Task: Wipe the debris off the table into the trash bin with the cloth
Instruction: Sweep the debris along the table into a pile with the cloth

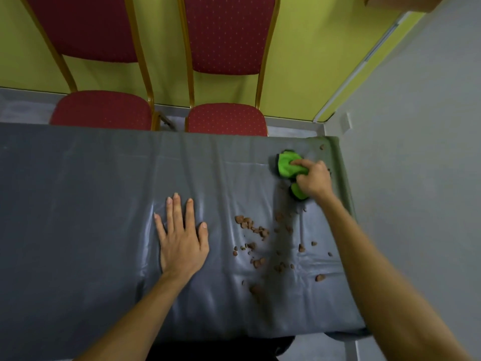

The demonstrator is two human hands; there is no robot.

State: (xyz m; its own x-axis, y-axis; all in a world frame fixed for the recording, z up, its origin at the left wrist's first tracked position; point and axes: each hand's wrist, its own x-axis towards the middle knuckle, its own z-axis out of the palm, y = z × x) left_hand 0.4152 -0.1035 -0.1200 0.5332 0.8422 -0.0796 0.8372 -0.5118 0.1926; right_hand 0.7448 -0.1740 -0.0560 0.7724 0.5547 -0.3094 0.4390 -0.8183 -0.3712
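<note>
Holding the bunched cloth (289, 166) in our right hand (313, 179) near the tabletop's (78, 178) far right corner, we see the debris (256, 239) lying nearer us, our left hand (182, 237) flat, holding nothing.

The setting appeared to be a function or meeting room rather than a home. Two banquet-style chairs (104, 61) (229, 48), with red dotted upholstery and gold-coloured metal frames, stood side by side at 12 o'clock, pushed against the far edge of a long table (78, 191). The table was covered with a wrinkled grey plastic sheet. The wall (166, 61) behind the chairs was painted yellow-green, and the floor (416, 152) at 3 o'clock was plain grey.
</note>
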